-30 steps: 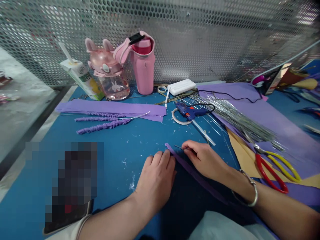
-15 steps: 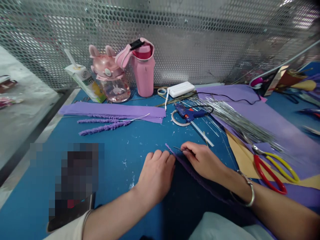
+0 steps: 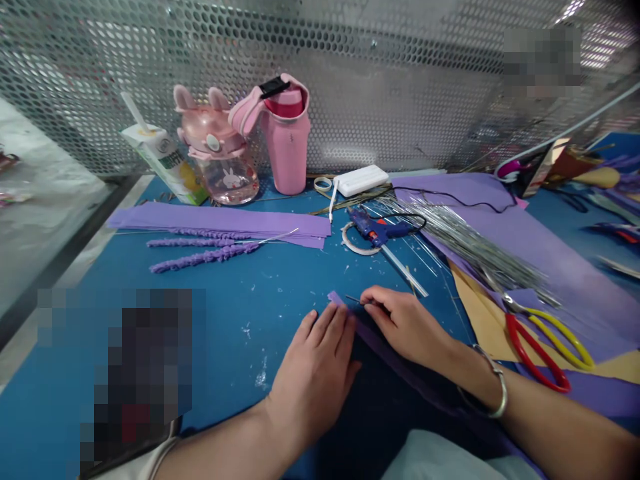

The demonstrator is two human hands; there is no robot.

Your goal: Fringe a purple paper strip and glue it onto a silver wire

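Observation:
My left hand [image 3: 315, 373] lies on the blue table with its fingers stretched out, their tips over the upper end of a purple paper strip [image 3: 385, 350]. That strip runs down to the right, beneath my right forearm and toward my lap. Beside it, my right hand [image 3: 400, 320] is closed in a pinch on a thin metal rod [image 3: 353, 299], whose tip points left toward the strip. The rest of the rod is hidden by the fingers. Further left rest several fringed purple stems [image 3: 205, 257] on wire, in front of a stack of purple paper strips [image 3: 220, 219].
A blue glue gun [image 3: 375, 230] lies ahead by a tape roll [image 3: 353, 243]. To the right are a bundle of wires [image 3: 490, 250], red-and-yellow-handled scissors [image 3: 537, 337] and purple sheets [image 3: 565, 267]. A pink bottle [image 3: 287, 150], a rabbit-eared cup [image 3: 225, 177] and a drink carton [image 3: 167, 160] stand behind.
My left hand has gone from curled fingers to outstretched ones over the strip. The strip's upper end now looks wider and flatter. My right hand has barely moved.

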